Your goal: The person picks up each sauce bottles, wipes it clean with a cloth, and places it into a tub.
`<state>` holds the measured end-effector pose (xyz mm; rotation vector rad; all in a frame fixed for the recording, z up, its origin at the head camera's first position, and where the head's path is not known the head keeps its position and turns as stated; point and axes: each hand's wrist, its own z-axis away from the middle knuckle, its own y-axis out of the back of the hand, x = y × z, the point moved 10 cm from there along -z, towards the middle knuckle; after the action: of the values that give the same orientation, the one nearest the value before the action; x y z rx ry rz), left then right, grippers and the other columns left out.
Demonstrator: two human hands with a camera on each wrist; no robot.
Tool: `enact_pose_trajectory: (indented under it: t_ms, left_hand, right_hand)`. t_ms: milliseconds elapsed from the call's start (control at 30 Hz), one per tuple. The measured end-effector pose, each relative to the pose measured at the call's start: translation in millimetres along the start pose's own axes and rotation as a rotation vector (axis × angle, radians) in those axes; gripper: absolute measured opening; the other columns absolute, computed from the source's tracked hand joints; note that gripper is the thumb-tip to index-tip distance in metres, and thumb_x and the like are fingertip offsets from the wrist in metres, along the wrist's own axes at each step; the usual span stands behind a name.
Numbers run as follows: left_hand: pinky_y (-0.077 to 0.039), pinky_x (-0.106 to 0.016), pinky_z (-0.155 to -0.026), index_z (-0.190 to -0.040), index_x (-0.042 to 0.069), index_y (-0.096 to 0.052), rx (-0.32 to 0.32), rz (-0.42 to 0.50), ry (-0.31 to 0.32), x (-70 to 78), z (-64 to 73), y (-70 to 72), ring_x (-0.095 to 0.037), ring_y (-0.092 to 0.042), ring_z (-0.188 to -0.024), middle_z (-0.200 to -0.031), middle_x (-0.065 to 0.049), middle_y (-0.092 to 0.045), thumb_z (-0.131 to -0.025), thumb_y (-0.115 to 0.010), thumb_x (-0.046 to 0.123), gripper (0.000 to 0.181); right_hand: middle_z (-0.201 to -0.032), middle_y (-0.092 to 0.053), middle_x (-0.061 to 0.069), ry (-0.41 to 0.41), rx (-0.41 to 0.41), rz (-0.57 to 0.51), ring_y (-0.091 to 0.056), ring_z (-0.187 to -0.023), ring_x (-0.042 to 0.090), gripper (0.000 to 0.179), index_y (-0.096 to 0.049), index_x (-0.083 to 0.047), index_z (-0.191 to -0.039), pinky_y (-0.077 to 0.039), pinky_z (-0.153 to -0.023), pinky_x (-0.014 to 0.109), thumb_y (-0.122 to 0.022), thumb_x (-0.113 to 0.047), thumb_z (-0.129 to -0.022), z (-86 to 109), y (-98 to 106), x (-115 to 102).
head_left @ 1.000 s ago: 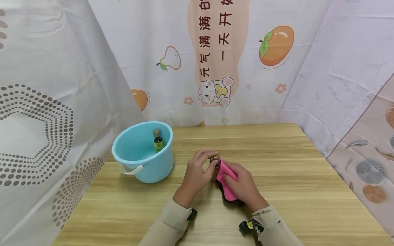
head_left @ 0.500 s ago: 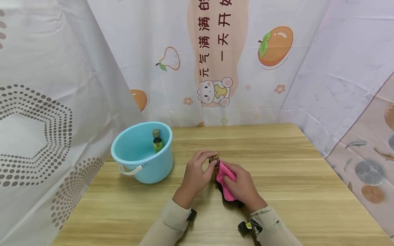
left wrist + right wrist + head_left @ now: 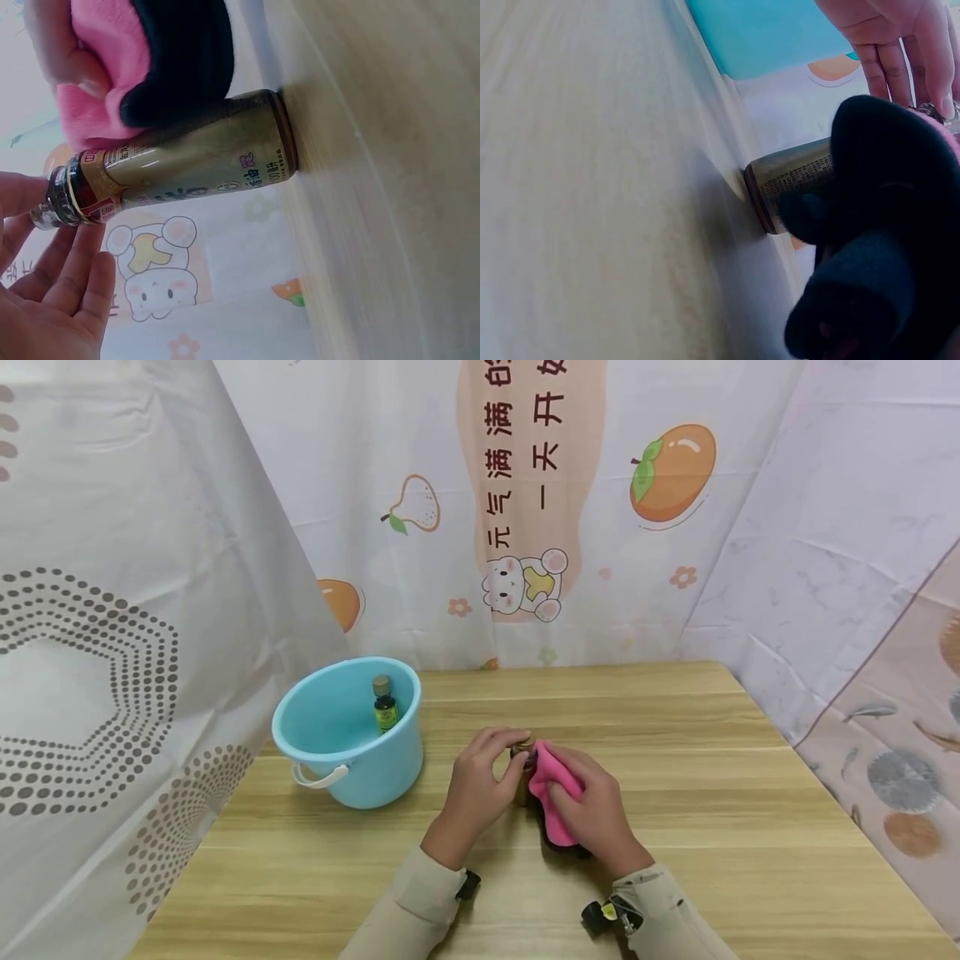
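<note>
A small bottle with a gold label stands upright on the table. My left hand pinches it by the cap and neck, thumb on the near side. My right hand grips a cleaning cloth, pink on one face and black on the other. In the left wrist view the cloth lies against the bottle's side and upper label. Seen from the right wrist, the black face of the cloth covers much of the bottle's body.
A light blue bucket with a white handle stands on the left of the wooden table. Inside it is another bottle with a tan cap and a yellow-green label. Printed curtains hang behind and beside the table.
My right hand has shifted the cloth slightly up and closer over the bottle's neck. The left hand keeps its hold on the top, and the bucket has not moved.
</note>
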<state>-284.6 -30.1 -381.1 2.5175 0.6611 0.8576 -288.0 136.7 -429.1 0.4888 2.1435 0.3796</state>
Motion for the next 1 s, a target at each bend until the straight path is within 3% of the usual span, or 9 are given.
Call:
enact_pose_trajectory:
  t_ms: [133,300,733,833,1000]
  left_hand:
    - [-0.061,-0.033,-0.092,-0.123,0.014,-0.074,0.004,0.000,-0.014,0.7,0.2,-0.2,-0.013,-0.070,-0.108,-0.120,0.000,-0.071,-0.098,-0.071,0.014,0.025]
    - [-0.060,-0.031,-0.093,-0.124,0.017,-0.074,0.001,0.002,-0.003,1.2,-0.5,0.6,-0.010,-0.069,-0.109,-0.121,0.003,-0.071,-0.099,-0.071,0.015,0.025]
    - [-0.060,-0.031,-0.093,-0.125,0.017,-0.074,-0.010,0.011,0.027,-0.3,-0.8,0.4,-0.009,-0.068,-0.108,-0.121,0.003,-0.071,-0.100,-0.070,0.016,0.025]
    - [-0.060,-0.031,-0.092,-0.124,0.016,-0.074,-0.003,0.010,0.019,0.4,-1.1,0.8,-0.009,-0.069,-0.107,-0.121,0.002,-0.072,-0.098,-0.070,0.014,0.026]
    - [-0.061,-0.031,-0.090,-0.122,0.015,-0.075,0.010,-0.005,0.016,1.7,-0.1,3.1,-0.010,-0.070,-0.107,-0.120,0.003,-0.072,-0.095,-0.073,0.015,0.027]
  right_hand:
    - [-0.133,-0.069,0.002,0.062,0.049,-0.042,-0.068,-0.113,0.017,0.055,-0.067,-0.020,-0.139,-0.052,-0.091,0.012,-0.076,0.000,-0.089,0.6,4.9,-4.6]
    - [-0.137,-0.067,0.002,0.078,0.063,-0.096,-0.066,-0.118,0.018,0.059,-0.065,-0.020,-0.142,-0.051,-0.095,0.011,-0.074,0.004,-0.089,0.7,7.3,-5.6]
    - [-0.137,-0.067,0.001,0.026,-0.001,-0.069,-0.067,-0.117,0.017,0.057,-0.064,-0.021,-0.143,-0.053,-0.092,0.013,-0.073,0.001,-0.090,-0.1,-0.2,-1.6]
    - [-0.136,-0.068,0.002,0.021,-0.005,-0.056,-0.067,-0.116,0.017,0.055,-0.065,-0.019,-0.142,-0.056,-0.092,0.017,-0.073,-0.001,-0.091,0.0,-1.7,-0.5]
    - [-0.129,-0.070,-0.004,-0.068,-0.059,0.010,-0.067,-0.111,0.012,0.052,-0.067,-0.024,-0.139,-0.059,-0.091,0.029,-0.075,-0.006,-0.091,2.7,-9.3,10.1]
